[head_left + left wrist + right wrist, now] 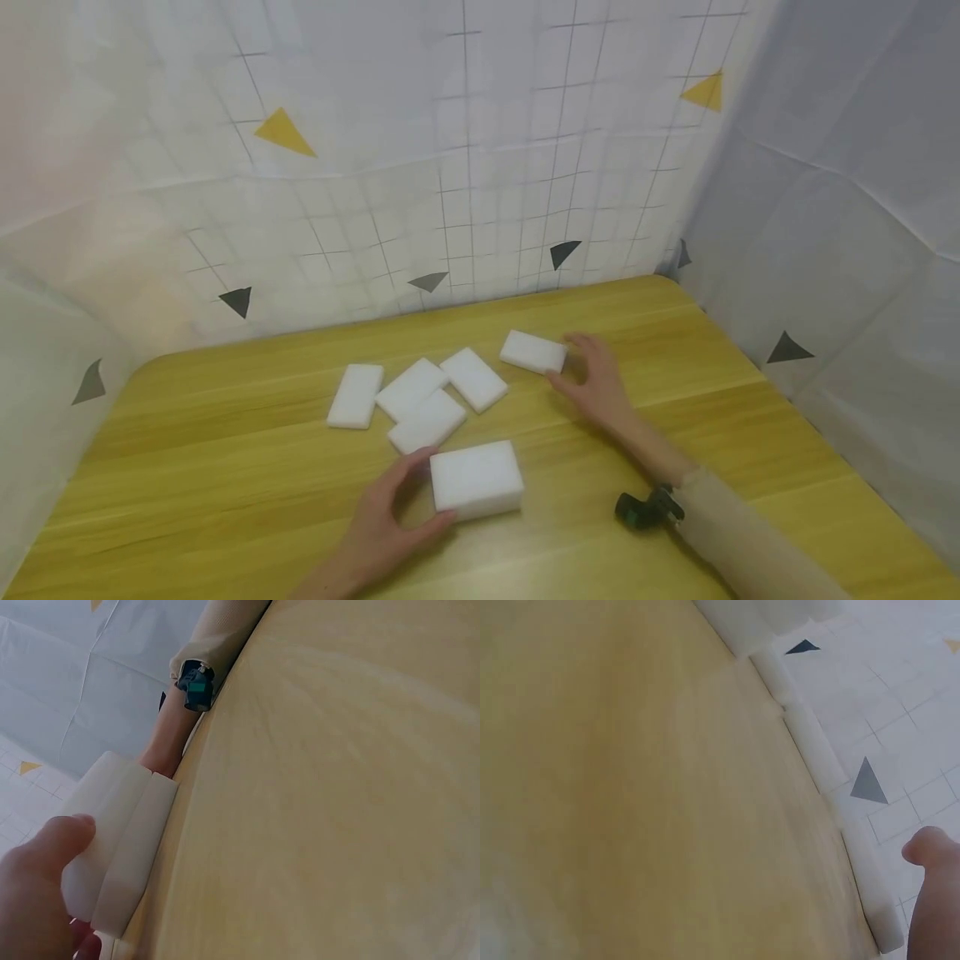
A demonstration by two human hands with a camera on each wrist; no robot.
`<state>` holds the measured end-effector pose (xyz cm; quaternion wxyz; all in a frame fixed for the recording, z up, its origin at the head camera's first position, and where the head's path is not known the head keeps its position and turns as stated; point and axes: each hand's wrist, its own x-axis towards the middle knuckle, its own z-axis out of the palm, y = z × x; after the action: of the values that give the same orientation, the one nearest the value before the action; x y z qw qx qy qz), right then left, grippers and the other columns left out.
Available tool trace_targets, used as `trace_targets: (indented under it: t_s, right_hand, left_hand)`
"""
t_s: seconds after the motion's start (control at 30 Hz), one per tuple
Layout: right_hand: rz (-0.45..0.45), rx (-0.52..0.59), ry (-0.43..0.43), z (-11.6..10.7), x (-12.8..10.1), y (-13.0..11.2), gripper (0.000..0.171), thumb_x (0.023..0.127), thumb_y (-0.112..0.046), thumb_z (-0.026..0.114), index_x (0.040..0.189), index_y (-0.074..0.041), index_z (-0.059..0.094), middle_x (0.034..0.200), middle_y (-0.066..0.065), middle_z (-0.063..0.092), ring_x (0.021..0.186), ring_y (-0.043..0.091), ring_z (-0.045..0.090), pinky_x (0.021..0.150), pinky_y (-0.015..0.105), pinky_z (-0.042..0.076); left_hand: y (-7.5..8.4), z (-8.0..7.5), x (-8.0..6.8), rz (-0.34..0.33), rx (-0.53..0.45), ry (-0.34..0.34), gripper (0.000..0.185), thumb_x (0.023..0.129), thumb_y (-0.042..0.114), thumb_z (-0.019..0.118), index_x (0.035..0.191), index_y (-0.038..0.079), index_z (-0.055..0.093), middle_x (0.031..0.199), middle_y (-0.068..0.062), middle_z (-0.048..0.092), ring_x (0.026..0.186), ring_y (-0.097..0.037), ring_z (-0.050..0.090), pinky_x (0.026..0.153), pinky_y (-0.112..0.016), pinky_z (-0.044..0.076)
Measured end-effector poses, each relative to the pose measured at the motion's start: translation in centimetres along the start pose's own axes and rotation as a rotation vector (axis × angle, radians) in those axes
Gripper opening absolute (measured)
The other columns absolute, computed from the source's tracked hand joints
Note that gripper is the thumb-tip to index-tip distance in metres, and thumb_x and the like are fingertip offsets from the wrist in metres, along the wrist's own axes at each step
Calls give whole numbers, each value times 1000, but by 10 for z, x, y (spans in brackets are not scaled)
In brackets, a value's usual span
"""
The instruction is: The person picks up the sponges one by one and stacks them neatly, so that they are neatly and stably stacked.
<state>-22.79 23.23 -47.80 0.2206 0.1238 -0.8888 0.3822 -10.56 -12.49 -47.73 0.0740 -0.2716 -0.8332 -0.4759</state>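
Observation:
Two white sponges (116, 847), rectangular and stacked flat, stand on the table near the front in the head view. My left hand (386, 508) holds this stack (477, 479) by its left side, thumb in front and fingers behind. Farther back on the right, my right hand (600, 383) has thumb and fingers parted around the right end of a single flat white sponge (531, 352). In the right wrist view the thumb (934, 877) shows apart from the sponges; whether the other fingers touch is hidden.
Several more white sponges lie left of centre: one apart (356, 396), one overlapped (411, 387) by another (427, 423), and one slanted (474, 379). The wooden table (225, 467) meets a white patterned curtain (360, 183) at the back. A dark wrist device (648, 507) sits on the right forearm.

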Motion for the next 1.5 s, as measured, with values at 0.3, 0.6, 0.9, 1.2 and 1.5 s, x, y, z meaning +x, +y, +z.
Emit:
trace_targets:
  t_s: [0.3, 0.6, 0.9, 1.2, 1.5]
  right_hand:
    - [112, -116, -127, -1, 4, -1, 70, 86, -33, 76, 139, 5, 50, 140, 26, 48, 132, 45, 40, 116, 60, 26]
    - [103, -143, -139, 2, 4, 1, 69, 85, -30, 76, 136, 6, 50, 138, 27, 49, 130, 45, 42, 115, 59, 28]
    - [113, -131, -128, 1, 2, 0, 65, 84, -26, 76, 136, 6, 52, 137, 27, 50, 129, 46, 43, 114, 60, 30]
    - [131, -87, -80, 1, 1, 1, 61, 84, -24, 76, 134, 4, 55, 134, 26, 52, 127, 44, 44, 111, 59, 33]
    - [140, -40, -22, -2, -1, -2, 57, 83, -22, 76, 131, 2, 56, 130, 24, 54, 122, 42, 46, 107, 59, 37]
  left_hand:
    - [0, 0, 0, 15, -1, 1, 70, 80, 34, 84, 140, 14, 53, 133, 7, 62, 118, -13, 62, 100, -31, 53]
    - [3, -1, 1, 25, -8, 20, 70, 78, 30, 86, 139, 14, 54, 132, 9, 63, 117, -14, 63, 99, -38, 54]
    - [0, 0, 1, 50, -25, 25, 75, 75, 25, 89, 140, 14, 53, 134, 6, 63, 119, -17, 63, 100, -38, 53]
    - [0, -2, 1, 40, -35, 23, 70, 79, 27, 86, 140, 13, 54, 135, 7, 62, 118, -15, 63, 100, -37, 54]
    - [-1, -2, 1, 98, -38, 32, 70, 79, 24, 87, 139, 10, 53, 135, -4, 63, 117, -18, 64, 100, -36, 53]
